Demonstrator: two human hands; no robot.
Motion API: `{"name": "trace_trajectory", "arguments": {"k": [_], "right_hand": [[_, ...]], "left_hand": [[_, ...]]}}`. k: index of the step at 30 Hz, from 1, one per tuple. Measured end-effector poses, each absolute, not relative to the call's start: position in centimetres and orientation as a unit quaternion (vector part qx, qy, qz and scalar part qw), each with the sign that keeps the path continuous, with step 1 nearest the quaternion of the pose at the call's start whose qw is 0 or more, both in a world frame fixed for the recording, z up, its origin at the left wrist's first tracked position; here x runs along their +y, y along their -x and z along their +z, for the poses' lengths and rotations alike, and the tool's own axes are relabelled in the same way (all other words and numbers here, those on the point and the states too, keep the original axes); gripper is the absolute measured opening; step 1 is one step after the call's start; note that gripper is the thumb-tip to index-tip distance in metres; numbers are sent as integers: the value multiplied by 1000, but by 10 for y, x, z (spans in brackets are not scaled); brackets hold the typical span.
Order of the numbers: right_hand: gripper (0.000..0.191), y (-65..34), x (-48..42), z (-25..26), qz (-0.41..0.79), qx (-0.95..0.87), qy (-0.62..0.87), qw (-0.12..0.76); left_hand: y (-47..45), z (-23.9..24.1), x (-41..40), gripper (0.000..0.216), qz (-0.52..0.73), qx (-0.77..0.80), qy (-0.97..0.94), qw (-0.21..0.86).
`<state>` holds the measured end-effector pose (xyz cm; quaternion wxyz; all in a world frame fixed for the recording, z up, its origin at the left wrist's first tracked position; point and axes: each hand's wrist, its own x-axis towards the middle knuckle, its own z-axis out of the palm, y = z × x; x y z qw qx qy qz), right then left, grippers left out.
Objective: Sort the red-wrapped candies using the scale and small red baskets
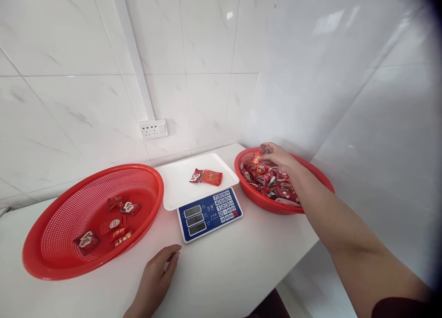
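My right hand [276, 156] reaches over the far side of the right red basket [253, 198], which is heaped with red-wrapped candies [272, 182]. Its fingers pinch a shiny red candy packet [257, 158], partly hidden behind them. Near the front of the scale, my left hand [160, 269] rests on the table with its fingers loosely curled, and nothing shows in it. Two candies, a small red-and-white one [196, 175] and a larger red packet [212, 177], lie side by side on the white scale pan [176, 189].
The scale's blue keypad and display panel [210, 214] faces me. On the left stands another red basket [34, 256] with several candies in it. A tiled wall [214, 97] with a white power socket [153, 129] rises behind the white table [221, 267].
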<state>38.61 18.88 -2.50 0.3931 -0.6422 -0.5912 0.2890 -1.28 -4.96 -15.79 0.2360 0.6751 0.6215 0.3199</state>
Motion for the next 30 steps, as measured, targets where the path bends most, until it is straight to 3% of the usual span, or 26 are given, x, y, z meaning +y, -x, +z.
{"name": "trace_trajectory", "arguments": {"k": [4, 8, 14, 21, 24, 30], "right_hand": [[44, -349, 177, -8, 424, -596, 561, 388], [49, -295, 173, -6, 523, -611, 496, 328], [64, -234, 179, -21, 456, -719, 490, 188], [79, -229, 181, -31, 386, -786, 463, 137], [78, -233, 178, -24, 370, -777, 482, 165], [40, -235, 172, -14, 419, -648, 562, 299]], "left_hand": [[11, -156, -52, 27, 317, 618, -677, 243], [9, -153, -52, 27, 313, 620, -676, 246], [11, -151, -52, 26, 316, 633, -664, 242], [8, -148, -54, 25, 303, 628, -676, 237], [8, -148, -55, 26, 302, 624, -679, 241], [8, -150, -54, 26, 306, 618, -685, 233]]}}
